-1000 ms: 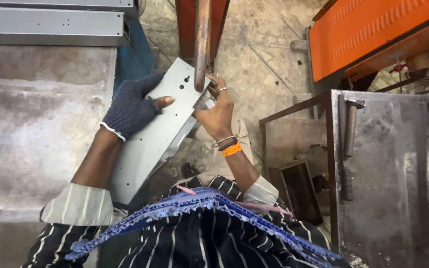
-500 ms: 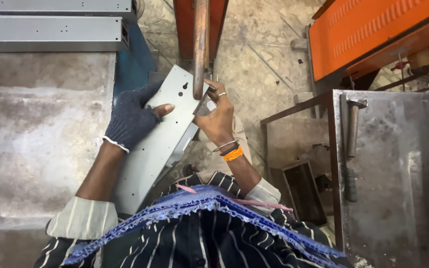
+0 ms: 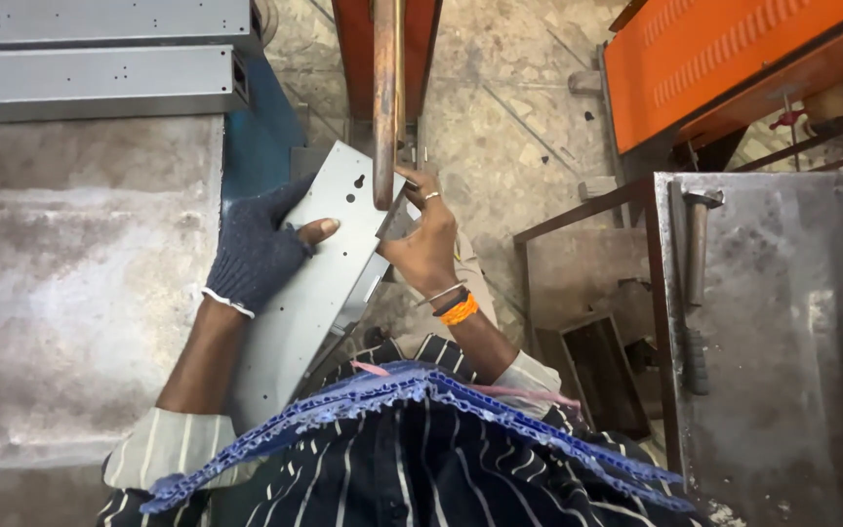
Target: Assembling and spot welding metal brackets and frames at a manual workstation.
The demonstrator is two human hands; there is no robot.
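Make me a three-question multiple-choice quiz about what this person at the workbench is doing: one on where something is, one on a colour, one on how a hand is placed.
1. Where does the hammer lie?
A. On the metal table at the right
B. On the concrete slab at the left
C. In the person's lap

2. What colour is the glove on the left hand?
A. Orange
B. Dark blue-grey
C. White

3. How does the right hand meet the grey sheet-metal piece?
A. It hangs well clear of it
B. It lies flat under it
C. It holds its upper edge, beside the rusty vertical bar

Answers: 1 A, the hammer rests on the table's left edge. 2 B, the knitted glove is dark. 3 C, the bare fingers pinch the edge.
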